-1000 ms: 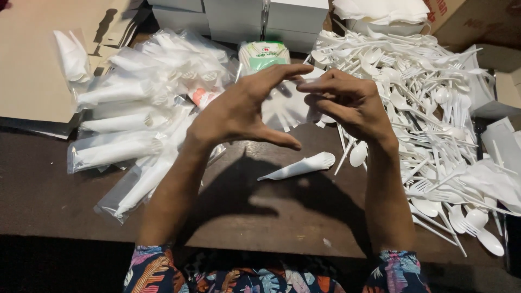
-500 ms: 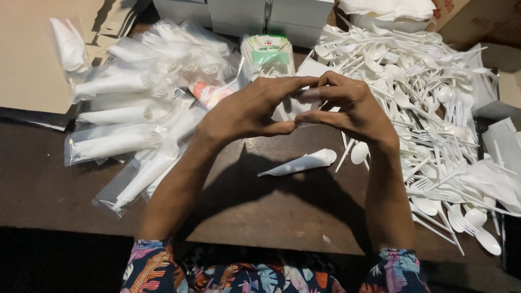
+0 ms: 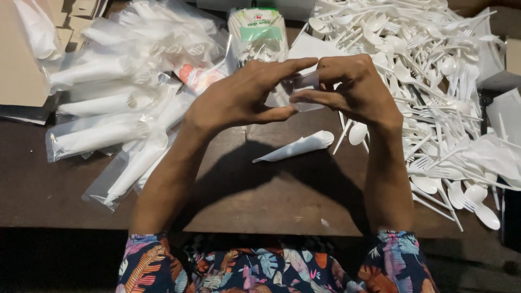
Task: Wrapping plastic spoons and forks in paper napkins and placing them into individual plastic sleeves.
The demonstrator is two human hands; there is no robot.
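Observation:
My left hand (image 3: 244, 97) and my right hand (image 3: 353, 89) meet over the dark table (image 3: 271, 190), and together they pinch a small clear plastic bag (image 3: 301, 89) between fingertips and thumbs. Just below the hands lies a cutlery set rolled in a white napkin (image 3: 298, 146), pointing toward the lower left. A heap of loose white plastic spoons and forks (image 3: 434, 81) spreads to the right of my right hand. Left of my left hand lie several packed clear bags with wrapped cutlery (image 3: 114, 103).
A pack of toothpicks with a green label (image 3: 258, 32) stands behind the hands. Cardboard (image 3: 21, 65) lies at the far left. White napkins (image 3: 504, 152) rest at the right edge. My patterned sleeves (image 3: 271, 266) show at the bottom.
The hands have come closer together and now both pinch the clear bag. The view has shifted slightly, the piles sitting higher in frame.

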